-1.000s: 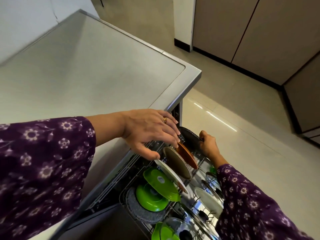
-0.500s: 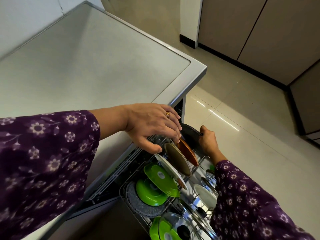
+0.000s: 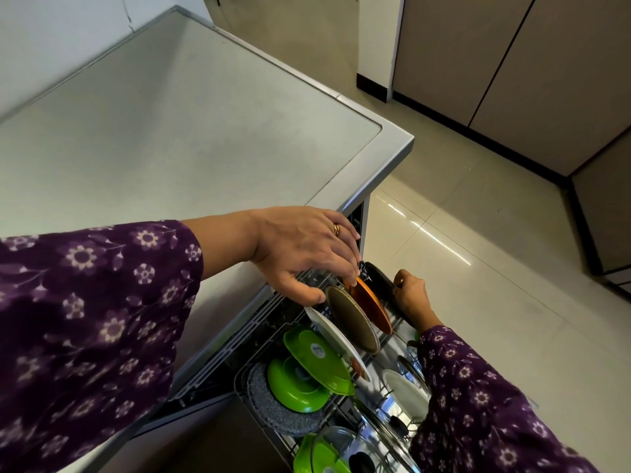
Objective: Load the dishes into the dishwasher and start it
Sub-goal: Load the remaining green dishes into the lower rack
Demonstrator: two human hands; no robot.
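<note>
1. Your left hand [image 3: 307,254], with a gold ring [image 3: 336,229] on one finger, reaches from a purple flowered sleeve [image 3: 95,319] past the edge of the grey counter [image 3: 170,131]. It comes down over the pulled-out wire dishwasher rack [image 3: 389,349].
2. Its fingers are bent downward and the thumb comes in from the near side. Between them they pinch the top rim of the brown round plate [image 3: 351,322], which stands on edge in the rack directly under that hand.
3. The same fingertips also touch the top edge of the orange round plate [image 3: 374,310]. It stands just behind the brown one, on the side away from your thumb.
4. Your right hand [image 3: 411,297] is just beyond the orange plate. Its fingers are curled over the rim of the black round dish [image 3: 380,279], which stands at the far end of the row, between your two hands.
5. On the thumb side of your left hand, a white round plate [image 3: 333,339] leans just beside the brown one. Nearer you come a bright green plate [image 3: 317,360], a green bowl [image 3: 293,387] and a grey speckled round dish [image 3: 273,407].
6. Under your right forearm the rack holds another white plate [image 3: 404,392] and a glass lid with a black knob [image 3: 397,428].
7. Beyond your right hand lies a glossy pale tiled floor [image 3: 478,268], and beige cabinet doors [image 3: 512,80] stand well apart from both hands.
</note>
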